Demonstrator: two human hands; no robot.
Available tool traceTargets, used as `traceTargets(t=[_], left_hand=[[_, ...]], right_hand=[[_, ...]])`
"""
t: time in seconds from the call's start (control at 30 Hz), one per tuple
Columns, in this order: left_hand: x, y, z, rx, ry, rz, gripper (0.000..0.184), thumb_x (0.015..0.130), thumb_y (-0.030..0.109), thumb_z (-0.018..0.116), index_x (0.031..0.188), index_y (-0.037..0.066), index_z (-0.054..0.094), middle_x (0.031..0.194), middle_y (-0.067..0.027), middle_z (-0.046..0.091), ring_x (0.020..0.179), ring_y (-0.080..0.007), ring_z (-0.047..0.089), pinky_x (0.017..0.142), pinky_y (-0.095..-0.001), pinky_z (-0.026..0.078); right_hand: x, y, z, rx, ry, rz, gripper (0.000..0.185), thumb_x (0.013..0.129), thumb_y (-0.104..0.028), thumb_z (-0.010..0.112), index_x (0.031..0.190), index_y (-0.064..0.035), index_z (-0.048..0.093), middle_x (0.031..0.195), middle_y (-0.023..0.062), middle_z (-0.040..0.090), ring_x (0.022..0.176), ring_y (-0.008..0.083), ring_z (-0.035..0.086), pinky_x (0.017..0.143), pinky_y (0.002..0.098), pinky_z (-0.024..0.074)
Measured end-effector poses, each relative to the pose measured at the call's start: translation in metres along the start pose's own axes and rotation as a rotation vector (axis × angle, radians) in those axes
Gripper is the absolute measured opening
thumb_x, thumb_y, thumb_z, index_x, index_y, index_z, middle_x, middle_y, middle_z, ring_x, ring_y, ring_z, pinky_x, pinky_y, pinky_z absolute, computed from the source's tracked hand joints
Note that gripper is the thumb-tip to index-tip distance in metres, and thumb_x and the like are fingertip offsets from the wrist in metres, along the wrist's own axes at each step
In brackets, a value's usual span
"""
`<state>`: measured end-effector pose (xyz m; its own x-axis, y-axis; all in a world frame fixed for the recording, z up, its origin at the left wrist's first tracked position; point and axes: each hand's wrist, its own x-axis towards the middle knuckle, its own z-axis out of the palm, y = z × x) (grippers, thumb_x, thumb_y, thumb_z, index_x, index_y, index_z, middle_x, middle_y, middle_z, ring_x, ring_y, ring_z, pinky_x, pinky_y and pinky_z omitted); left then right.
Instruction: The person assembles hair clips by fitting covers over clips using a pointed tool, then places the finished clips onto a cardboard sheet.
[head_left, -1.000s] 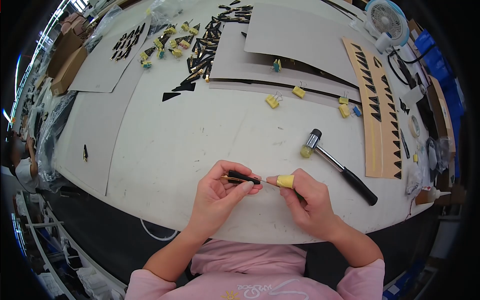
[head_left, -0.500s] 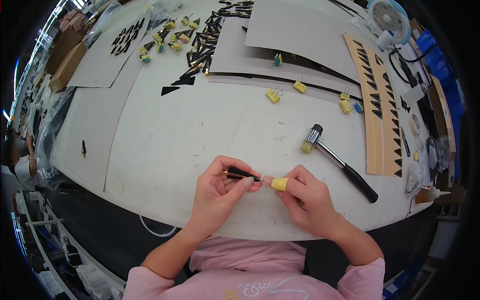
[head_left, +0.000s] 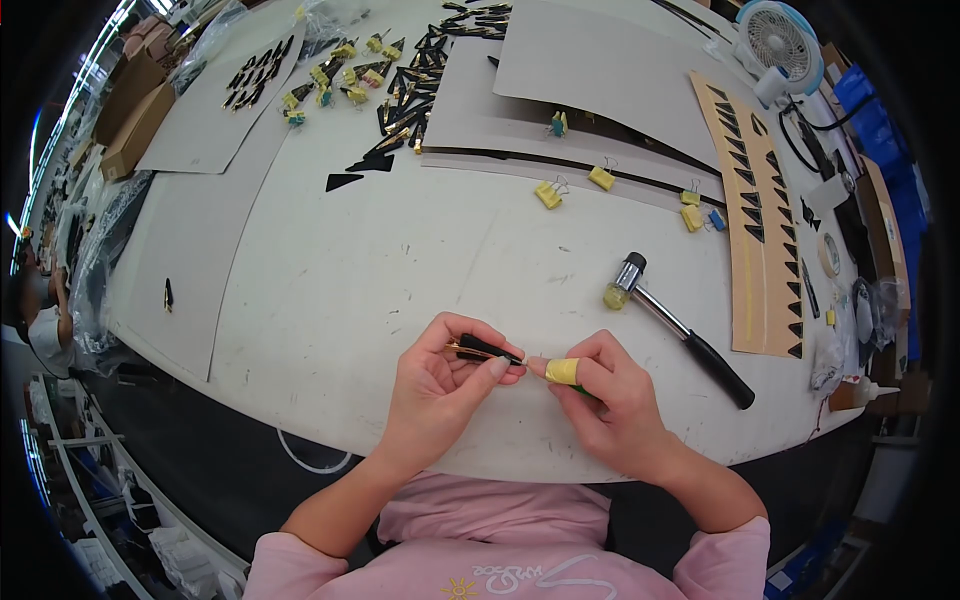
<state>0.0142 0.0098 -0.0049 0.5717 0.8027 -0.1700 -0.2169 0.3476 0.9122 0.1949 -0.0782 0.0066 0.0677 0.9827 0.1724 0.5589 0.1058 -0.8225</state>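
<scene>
Between the thumb and fingers of my left hand (head_left: 440,385) is a black-and-gold hair clip (head_left: 482,347), its narrow end pointing right. My right hand (head_left: 610,400) is closed, with yellow tape (head_left: 562,371) wrapped round its index finger. That fingertip meets the clip's narrow end. A bit of something green (head_left: 584,393) shows under the right fingers; most of it is hidden. Beyond the right hand lies a mallet (head_left: 672,320) with a black grip. One more small black-and-gold clip (head_left: 168,295) lies by itself at the left.
Black-and-gold clips (head_left: 410,105) are heaped at the back, beside several yellow binder clips (head_left: 355,93). Grey boards (head_left: 610,75) lie behind. A brown strip (head_left: 745,300) with black triangles lies at right, near a fan (head_left: 780,38). Another person (head_left: 50,330) is at far left.
Both hands stay almost in place around the clip. A green bit now shows beneath the right fingers. The view has shifted very slightly.
</scene>
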Motion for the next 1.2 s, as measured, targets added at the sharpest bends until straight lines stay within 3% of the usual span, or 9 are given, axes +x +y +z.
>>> traceTargets(t=[0.2,0.4,0.47,0.53,0.6,0.77,0.97,1.03,1.2], left_hand=[[0.0,-0.001,0.0,-0.011,-0.005,0.01,0.018,0.091,-0.005,0.06,0.107,-0.003,0.05,0.102,-0.0186,0.066,0.093,-0.0187,0.068,0.086,-0.0296,0.058],[0.0,-0.001,-0.002,0.018,-0.007,0.02,0.018,0.091,-0.006,0.06,0.106,-0.002,0.05,0.102,-0.0177,0.066,0.093,-0.018,0.068,0.086,-0.0295,0.057],[0.0,0.001,-0.003,0.003,-0.045,-0.002,0.02,0.093,-0.004,0.058,0.111,-0.004,0.049,0.106,-0.0161,0.064,0.097,-0.017,0.067,0.091,-0.0292,0.056],[0.0,0.005,-0.002,0.0,-0.02,-0.008,0.021,0.093,-0.004,0.059,0.111,-0.003,0.05,0.104,-0.0166,0.065,0.096,-0.0179,0.067,0.089,-0.0299,0.057],[-0.001,0.004,-0.002,-0.005,0.012,-0.016,0.021,0.092,-0.004,0.06,0.111,-0.002,0.051,0.103,-0.0172,0.066,0.094,-0.0188,0.068,0.087,-0.0306,0.057],[0.0,0.003,-0.001,-0.023,0.008,-0.019,0.022,0.092,-0.004,0.06,0.112,-0.003,0.051,0.105,-0.018,0.066,0.095,-0.0196,0.068,0.088,-0.0311,0.057],[0.0,0.002,-0.001,-0.015,-0.015,-0.015,0.021,0.092,-0.004,0.06,0.111,-0.003,0.051,0.105,-0.0183,0.066,0.095,-0.0193,0.068,0.088,-0.0311,0.057],[0.0,0.002,-0.001,-0.01,-0.014,-0.012,0.02,0.092,-0.004,0.06,0.11,-0.003,0.051,0.105,-0.0185,0.066,0.095,-0.0193,0.068,0.088,-0.0311,0.057],[-0.001,0.0,-0.001,0.004,-0.003,-0.008,0.02,0.092,-0.004,0.059,0.11,-0.003,0.05,0.104,-0.0191,0.066,0.095,-0.0196,0.068,0.088,-0.0311,0.057]], right_hand=[[0.004,0.007,-0.007,0.15,-0.084,0.026,0.02,0.088,0.001,0.062,0.107,-0.0009,0.067,0.076,0.0073,0.051,0.057,0.0131,0.048,0.052,0.0274,0.0396],[-0.002,0.006,-0.013,0.411,-0.267,0.235,0.03,0.092,0.003,0.054,0.117,-0.0038,0.067,0.074,0.0054,0.054,0.059,0.0115,0.048,0.054,0.0262,0.0395],[-0.001,0.001,-0.012,0.327,-0.315,0.012,0.031,0.092,0.004,0.053,0.117,-0.0048,0.067,0.073,0.0043,0.053,0.057,0.011,0.047,0.054,0.0257,0.0396],[0.002,0.005,-0.006,0.364,-0.174,0.01,0.03,0.091,0.004,0.055,0.116,-0.0053,0.068,0.072,0.0049,0.051,0.056,0.0123,0.047,0.051,0.0264,0.0382],[0.003,0.01,-0.006,0.161,0.027,0.029,0.03,0.09,0.003,0.058,0.117,-0.0059,0.068,0.073,0.0054,0.049,0.056,0.0137,0.047,0.05,0.027,0.0375],[0.002,0.003,-0.008,0.052,-0.027,0.012,0.027,0.089,0.004,0.057,0.113,-0.0032,0.069,0.078,0.0056,0.055,0.064,0.0134,0.05,0.056,0.0264,0.0397],[0.003,0.004,-0.006,-0.006,-0.011,-0.024,0.029,0.086,0.005,0.061,0.112,-0.006,0.07,0.078,0.0066,0.054,0.059,0.0134,0.05,0.05,0.0271,0.0386],[0.001,0.008,-0.002,-0.077,0.018,-0.102,0.023,0.084,0.002,0.065,0.106,-0.0048,0.068,0.082,0.0075,0.054,0.051,0.0172,0.049,0.045,0.0298,0.0389],[0.001,0.004,-0.003,-0.199,0.009,-0.149,0.017,0.081,0.002,0.067,0.097,-0.0034,0.066,0.085,0.0072,0.054,0.05,0.0155,0.047,0.044,0.0305,0.039]])
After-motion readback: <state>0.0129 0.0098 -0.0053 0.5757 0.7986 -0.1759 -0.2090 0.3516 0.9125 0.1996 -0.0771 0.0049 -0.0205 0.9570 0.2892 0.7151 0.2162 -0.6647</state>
